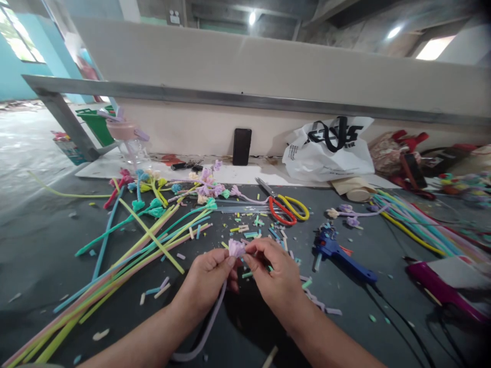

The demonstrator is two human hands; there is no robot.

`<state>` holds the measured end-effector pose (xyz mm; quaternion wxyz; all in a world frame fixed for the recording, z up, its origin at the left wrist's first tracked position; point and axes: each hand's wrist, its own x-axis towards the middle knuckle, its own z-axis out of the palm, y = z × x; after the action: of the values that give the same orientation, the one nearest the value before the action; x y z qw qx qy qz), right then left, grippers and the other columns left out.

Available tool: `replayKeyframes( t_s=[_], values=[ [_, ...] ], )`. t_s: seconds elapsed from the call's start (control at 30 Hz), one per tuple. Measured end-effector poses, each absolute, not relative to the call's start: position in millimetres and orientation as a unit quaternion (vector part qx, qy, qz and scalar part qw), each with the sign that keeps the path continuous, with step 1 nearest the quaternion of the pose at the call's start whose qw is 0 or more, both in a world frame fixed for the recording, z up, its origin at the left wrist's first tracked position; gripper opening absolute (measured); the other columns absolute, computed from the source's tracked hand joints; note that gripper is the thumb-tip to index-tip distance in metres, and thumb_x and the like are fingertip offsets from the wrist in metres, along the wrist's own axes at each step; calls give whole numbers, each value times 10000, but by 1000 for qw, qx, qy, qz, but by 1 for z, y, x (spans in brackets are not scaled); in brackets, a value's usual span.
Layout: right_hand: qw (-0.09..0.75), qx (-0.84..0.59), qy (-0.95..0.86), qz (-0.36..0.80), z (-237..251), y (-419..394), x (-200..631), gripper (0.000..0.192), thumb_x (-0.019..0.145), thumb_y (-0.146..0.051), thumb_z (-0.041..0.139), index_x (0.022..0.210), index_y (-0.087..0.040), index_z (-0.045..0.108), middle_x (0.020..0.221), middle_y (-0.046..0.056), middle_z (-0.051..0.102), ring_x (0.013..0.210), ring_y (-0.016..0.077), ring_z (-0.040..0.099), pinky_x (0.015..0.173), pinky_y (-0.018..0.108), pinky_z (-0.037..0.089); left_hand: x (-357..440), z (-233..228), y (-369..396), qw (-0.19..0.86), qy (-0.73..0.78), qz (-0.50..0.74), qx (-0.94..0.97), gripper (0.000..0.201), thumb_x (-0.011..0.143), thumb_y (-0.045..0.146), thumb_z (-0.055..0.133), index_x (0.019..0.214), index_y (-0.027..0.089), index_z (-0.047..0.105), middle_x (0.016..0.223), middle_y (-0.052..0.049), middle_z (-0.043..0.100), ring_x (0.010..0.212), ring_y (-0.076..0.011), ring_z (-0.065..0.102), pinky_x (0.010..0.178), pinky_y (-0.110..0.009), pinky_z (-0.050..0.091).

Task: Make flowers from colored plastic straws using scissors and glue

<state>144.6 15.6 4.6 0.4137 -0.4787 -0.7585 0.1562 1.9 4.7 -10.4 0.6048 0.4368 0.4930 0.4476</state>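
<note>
My left hand (209, 276) pinches a pale purple pipe cleaner (215, 317) just under the fuzzy flower head (236, 248) curled at its tip. The stem trails down and back toward me. My right hand (274, 271) meets it from the right, with thumb and fingertips on the flower head. Both hands hover low over the dark table (38, 255), near its middle front.
Finished pipe-cleaner flowers (153, 220) in several colours fan out to the left. Scissors with red and yellow handles (286, 208) and a blue glue gun (337, 253) lie ahead and to the right. Loose pipe cleaners (418, 225), a white bag (330, 151), a phone (242, 146) and cut scraps surround them.
</note>
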Motion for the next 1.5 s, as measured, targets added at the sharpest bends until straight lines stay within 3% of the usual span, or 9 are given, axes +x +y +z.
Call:
replayKeyframes(
  t_s=[0.47, 0.83, 1.27, 1.5],
  values=[
    [401, -468, -762, 201, 8, 16, 142, 97, 751, -161, 570, 672, -185, 518, 640, -20, 501, 589, 110, 484, 546, 212, 388, 1, -7, 5, 591, 495, 423, 476, 245, 769, 310, 496, 593, 142, 522, 530, -4, 547, 496, -119, 494, 505, -239, 407],
    [424, -440, -776, 158, 5, 18, 145, 79, 756, -150, 577, 686, -188, 577, 666, -2, 591, 644, 123, 551, 601, 230, 426, 0, -13, 6, 610, 478, 426, 466, 242, 763, 332, 512, 612, 144, 534, 557, 2, 542, 489, -123, 513, 506, -259, 439],
    [411, -459, -770, 166, 5, 13, 143, 114, 741, -132, 568, 642, -189, 560, 621, -13, 577, 609, 122, 535, 582, 234, 415, -1, -15, 5, 600, 478, 432, 474, 244, 773, 296, 517, 582, 145, 533, 535, 12, 544, 471, -109, 520, 496, -237, 425],
    [460, -444, -745, 190, 7, 12, 148, 75, 807, -172, 511, 821, -200, 579, 788, 13, 601, 697, 128, 566, 618, 237, 446, -3, -13, 7, 687, 377, 463, 414, 201, 788, 280, 526, 663, 131, 575, 498, 20, 552, 427, -91, 520, 470, -210, 409]
  ],
)
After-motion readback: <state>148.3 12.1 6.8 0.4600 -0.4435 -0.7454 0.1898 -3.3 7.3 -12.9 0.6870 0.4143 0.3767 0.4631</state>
